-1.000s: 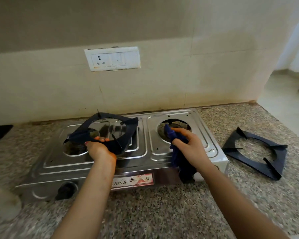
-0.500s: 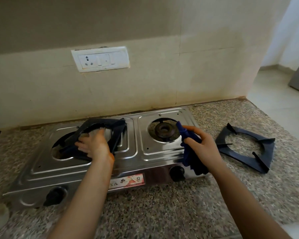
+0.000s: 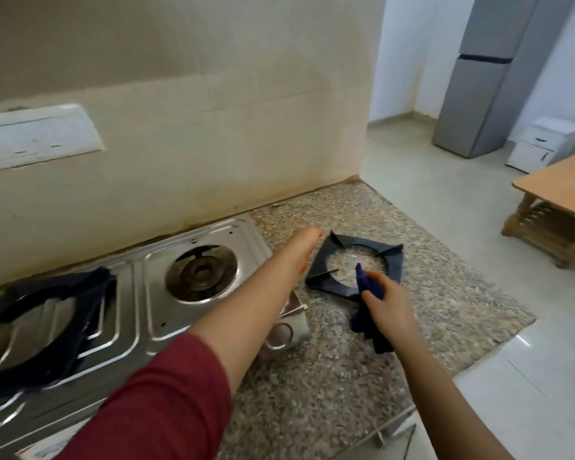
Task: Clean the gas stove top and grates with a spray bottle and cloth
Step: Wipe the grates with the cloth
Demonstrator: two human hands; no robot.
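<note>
Loosely bunched navy cloth point(image 3: 367, 327) in right hand point(image 3: 390, 307)

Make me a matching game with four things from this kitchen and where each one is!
Things:
1. blue cloth
2. loose grate
3. other grate
4. switch plate

Places:
A. on the wall
B. flat on the granite counter, to the right of the stove
C. held in the right hand
D. on the left side of the stove

Right pairs: 1-C, 2-B, 3-D, 4-A
</note>
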